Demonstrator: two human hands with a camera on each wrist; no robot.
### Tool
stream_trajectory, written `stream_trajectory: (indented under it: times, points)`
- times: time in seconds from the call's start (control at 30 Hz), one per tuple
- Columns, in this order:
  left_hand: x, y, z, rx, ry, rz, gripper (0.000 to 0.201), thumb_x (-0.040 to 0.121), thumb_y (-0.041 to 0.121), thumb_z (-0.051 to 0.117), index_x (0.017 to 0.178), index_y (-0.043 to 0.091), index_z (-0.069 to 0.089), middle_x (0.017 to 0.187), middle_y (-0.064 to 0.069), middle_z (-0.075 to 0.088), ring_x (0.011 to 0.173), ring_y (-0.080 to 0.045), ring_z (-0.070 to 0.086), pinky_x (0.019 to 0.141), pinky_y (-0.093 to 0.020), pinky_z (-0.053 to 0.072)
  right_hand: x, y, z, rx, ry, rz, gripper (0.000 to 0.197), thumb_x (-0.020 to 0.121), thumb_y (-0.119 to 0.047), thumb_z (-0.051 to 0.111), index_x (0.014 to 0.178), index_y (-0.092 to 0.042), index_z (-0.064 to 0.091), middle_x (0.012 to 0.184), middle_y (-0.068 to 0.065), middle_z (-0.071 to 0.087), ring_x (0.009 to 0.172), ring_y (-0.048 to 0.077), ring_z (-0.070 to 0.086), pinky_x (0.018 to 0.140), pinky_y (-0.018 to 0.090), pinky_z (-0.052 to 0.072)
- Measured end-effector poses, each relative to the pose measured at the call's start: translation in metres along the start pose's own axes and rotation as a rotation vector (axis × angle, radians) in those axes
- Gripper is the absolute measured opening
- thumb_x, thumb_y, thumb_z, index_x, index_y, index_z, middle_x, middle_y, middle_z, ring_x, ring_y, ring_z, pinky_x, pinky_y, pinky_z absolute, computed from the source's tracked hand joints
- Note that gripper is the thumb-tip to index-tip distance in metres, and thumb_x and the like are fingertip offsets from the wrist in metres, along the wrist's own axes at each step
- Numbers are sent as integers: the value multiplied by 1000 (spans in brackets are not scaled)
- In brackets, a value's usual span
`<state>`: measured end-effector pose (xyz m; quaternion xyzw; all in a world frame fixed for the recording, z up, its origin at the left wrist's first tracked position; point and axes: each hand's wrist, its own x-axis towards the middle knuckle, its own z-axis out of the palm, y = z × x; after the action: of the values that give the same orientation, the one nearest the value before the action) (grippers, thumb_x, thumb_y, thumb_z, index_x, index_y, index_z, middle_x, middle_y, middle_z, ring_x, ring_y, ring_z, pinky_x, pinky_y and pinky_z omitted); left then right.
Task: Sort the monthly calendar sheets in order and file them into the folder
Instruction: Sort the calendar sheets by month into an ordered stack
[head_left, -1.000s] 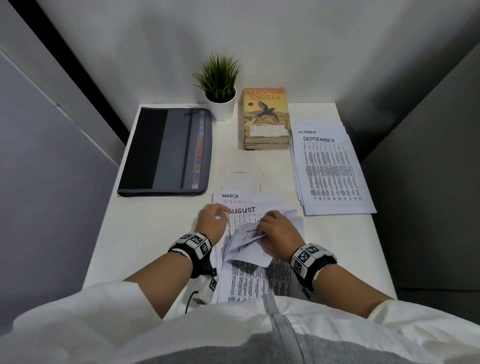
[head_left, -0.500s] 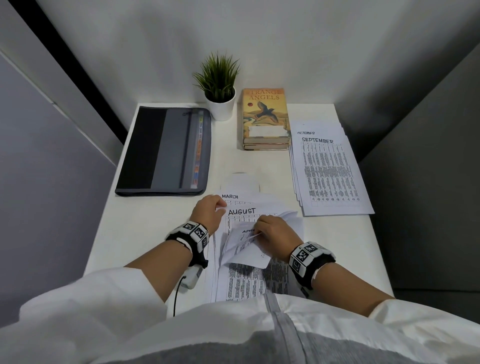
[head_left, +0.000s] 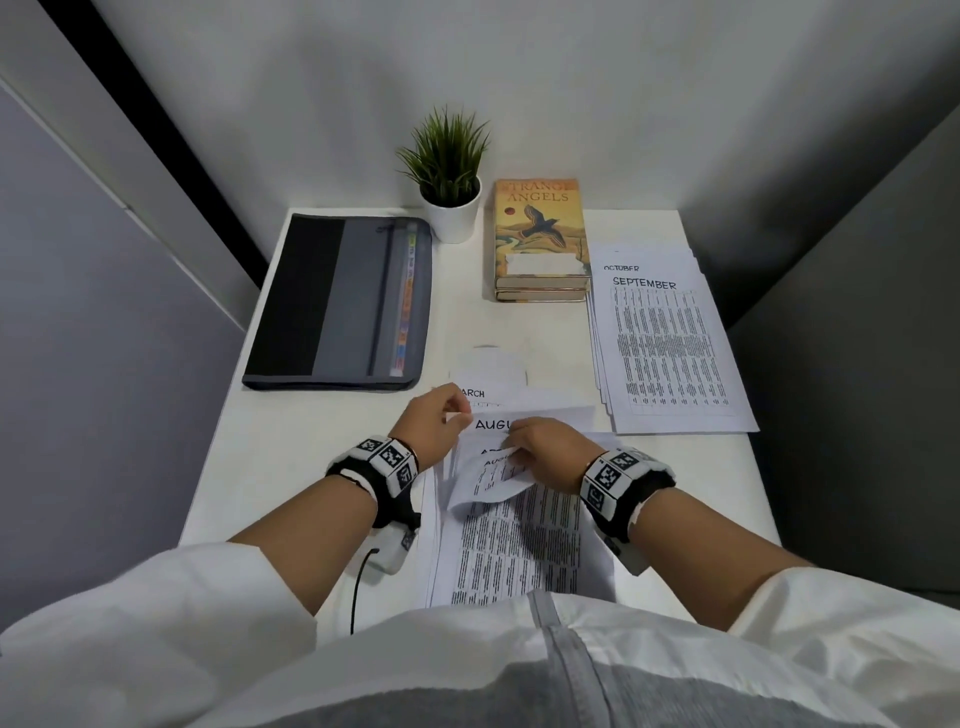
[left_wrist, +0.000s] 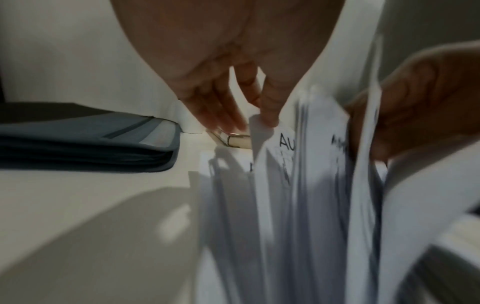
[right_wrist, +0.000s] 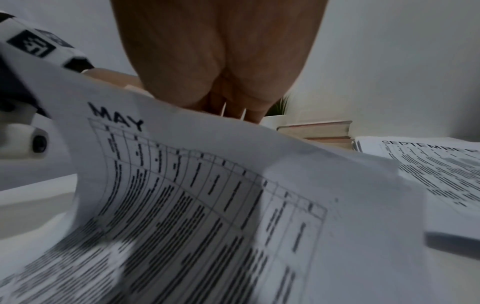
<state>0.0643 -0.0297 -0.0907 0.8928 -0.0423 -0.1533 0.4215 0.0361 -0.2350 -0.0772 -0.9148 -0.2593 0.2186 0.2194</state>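
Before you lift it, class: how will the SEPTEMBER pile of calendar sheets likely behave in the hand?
The SEPTEMBER pile is thin loose paper, probably floppy; sheets in the right hand already curl. Its edges look fanned, so sheets may slide apart. Likely light.

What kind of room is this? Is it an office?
Probably a small office desk booth. A white desk sits between plain walls, with a folder, calendar sheets, books and a little potted plant.

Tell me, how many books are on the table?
2. Both sit at the back of the table, stacked: the top book with the bird cover lies on the bottom book, between the plant and the paper pile.
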Motion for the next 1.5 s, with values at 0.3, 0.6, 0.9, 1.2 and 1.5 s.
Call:
stream_trajectory:
  times: [0.3, 0.6, 0.9, 1.2, 1.5]
  points:
    - [-14, 0, 15, -220, -29, -165, 24, 85, 28, 70, 96, 19, 51, 70, -3, 62, 56, -15, 50, 56, -26, 42, 10, -18, 8, -62, -68, -38, 26, 90, -12, 56, 114, -9, 67, 118, 7, 60, 108, 24, 55, 88, 28, 42]
    - [-18, -3, 23, -130, -36, -137, 27, 91, 17, 64, 118, 14, 67, 108, 0, 72, 96, -15, 68, 85, -31, 56, -8, 12, -2, -99, 242, 76, 22, 94, -19, 53, 109, -7, 63, 131, 8, 46, 112, 27, 51, 84, 42, 51]
    - [-25, -3, 15, -235, -142, -145, 17, 88, 17, 64, 74, 10, 71, 69, 3, 69, 61, -5, 57, 64, -26, 47, -1, 12, 9, 16, 291, 207, 22, 94, -22, 51, 116, -19, 46, 101, 8, 59, 95, 29, 53, 76, 37, 45]
    - [-5, -14, 6, -273, 162, -329, 34, 92, 25, 61, 124, 13, 55, 121, 2, 54, 112, -16, 54, 100, -32, 42, -8, 11, 13, -76, 220, 87, 9, 83, -14, 58, 88, -10, 53, 88, 5, 57, 83, 22, 48, 71, 35, 43]
    - [4, -23, 15, -106, -12, -317, 28, 91, 22, 62, 74, 3, 52, 70, -11, 45, 67, -21, 42, 64, -30, 32, -12, 14, 19, 5, 211, 39, 15, 84, -15, 58, 90, -15, 44, 135, 11, 50, 120, 28, 45, 86, 38, 48]
